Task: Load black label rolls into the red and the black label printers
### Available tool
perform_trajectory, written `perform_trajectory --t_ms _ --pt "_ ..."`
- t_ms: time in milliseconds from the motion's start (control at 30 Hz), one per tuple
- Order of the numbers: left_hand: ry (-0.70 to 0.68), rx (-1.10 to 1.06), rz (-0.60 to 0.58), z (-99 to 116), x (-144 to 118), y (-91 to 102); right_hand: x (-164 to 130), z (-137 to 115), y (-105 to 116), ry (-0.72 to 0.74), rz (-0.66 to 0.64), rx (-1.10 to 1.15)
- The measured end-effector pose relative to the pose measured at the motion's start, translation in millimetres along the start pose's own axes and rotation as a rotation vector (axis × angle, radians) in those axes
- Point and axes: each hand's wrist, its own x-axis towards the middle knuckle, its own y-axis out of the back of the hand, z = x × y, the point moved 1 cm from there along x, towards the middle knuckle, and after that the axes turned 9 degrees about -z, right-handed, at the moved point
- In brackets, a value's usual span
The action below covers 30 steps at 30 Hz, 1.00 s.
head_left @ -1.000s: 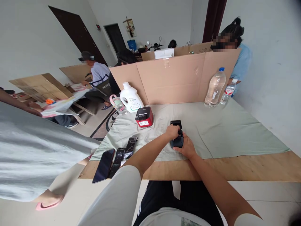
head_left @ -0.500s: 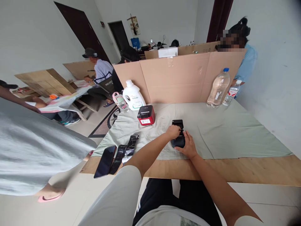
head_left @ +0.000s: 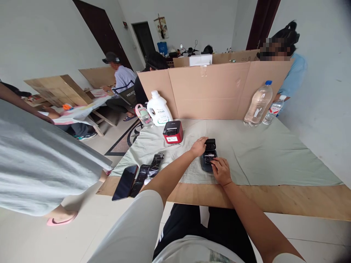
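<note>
Black label printer (head_left: 208, 157) lay lid-open on the green cloth (head_left: 260, 153), near table edge | my left hand (head_left: 199, 147) steadied its far-left side, fingers loosely curled | my right hand (head_left: 221, 170) pinched at its near end.

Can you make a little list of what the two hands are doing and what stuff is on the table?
left hand: rests against the left side of the small black box-shaped device with its lid up
right hand: fingertips on the device's near end
table cover: pale green cloth
left of device: red and black box-shaped printer, white plastic jug
near edge: black smartphone
far right: clear plastic bottle
</note>
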Motion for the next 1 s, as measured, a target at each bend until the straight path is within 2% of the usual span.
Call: perform_trajectory --t_ms 167,333,500,700,1000 --pt "-0.037 -0.002 0.07 6 -19 -7.2 1 0 0 -0.062 -0.038 0.017" --pt "-0.126 0.042 -0.011 11 -44 -19.8 1 -3 2 -0.056 -0.015 0.019" --pt "-0.115 0.079 0.0 13 -61 -30.6 1 -3 2 -0.028 -0.016 0.01" --pt "-0.11 0.206 -0.05 17 -66 -33.1 1 1 -9 0.001 -0.054 -0.029" --pt "-0.085 0.217 -0.102 16 -66 -32.2 3 4 -11 -0.053 -0.046 -0.085"
